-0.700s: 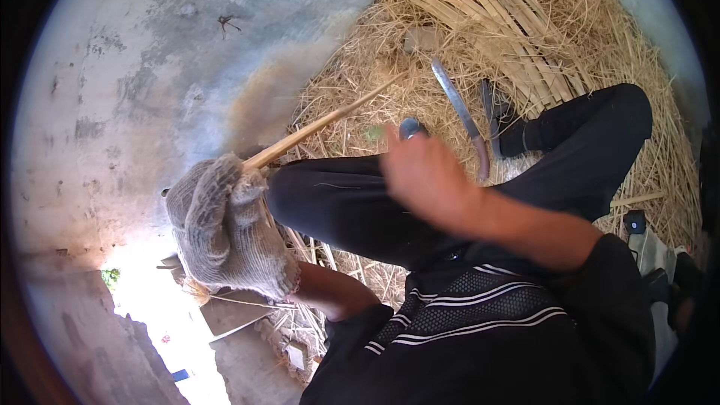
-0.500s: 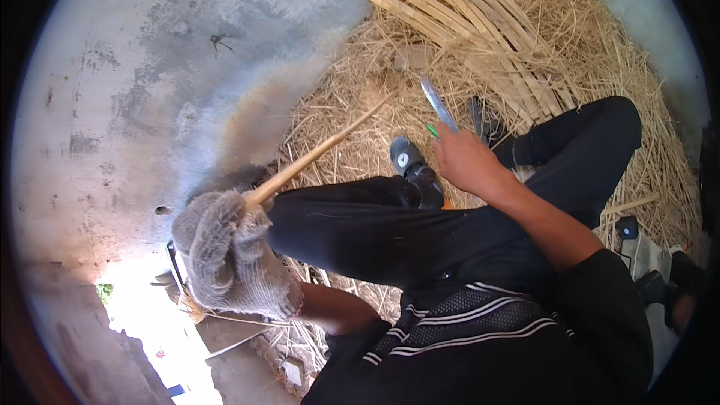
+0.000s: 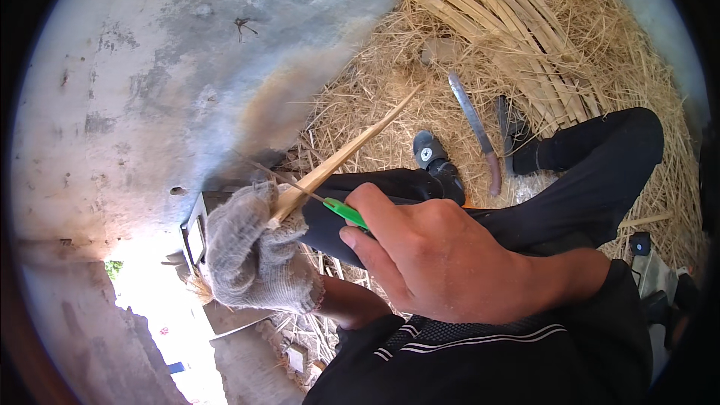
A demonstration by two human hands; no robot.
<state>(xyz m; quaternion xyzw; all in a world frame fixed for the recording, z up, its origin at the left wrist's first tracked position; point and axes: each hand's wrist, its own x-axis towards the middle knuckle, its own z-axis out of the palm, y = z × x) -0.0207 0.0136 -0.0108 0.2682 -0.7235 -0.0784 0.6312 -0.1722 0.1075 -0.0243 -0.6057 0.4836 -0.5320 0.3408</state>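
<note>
From where I stand, the right hand point(image 3: 442, 255) covers most of the green handle point(image 3: 343, 211); the thin blade point(image 3: 279, 176) blurs toward its tip. The gloved left hand point(image 3: 259, 251) conceals the wooden strip's point(image 3: 345, 152) lower end. Upper edge: bundled strips point(image 3: 517, 37), partly cut off. Lower left: bright gap point(image 3: 176, 334), detail lost.

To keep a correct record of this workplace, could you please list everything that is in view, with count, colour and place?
Straw: uncounted, yellowish, over the floor
Tapered stick: one, pale tan, left of centre
Green-handled tool: one, green with thin blade, near centre
Long knife: one, grey blade, brown handle, on the straw
Flat strips: many, tan, piled at top right
Wall: one, grey, left
Block: one, pale, lower left
Footwear: two, dark, on the feet
Trousers: one pair, black, right of centre
Shirt: one, black, white stripes, bottom
Left hand: one, grey-gloved, gripping the stick
Right hand: one, bare, holding the tool
</note>
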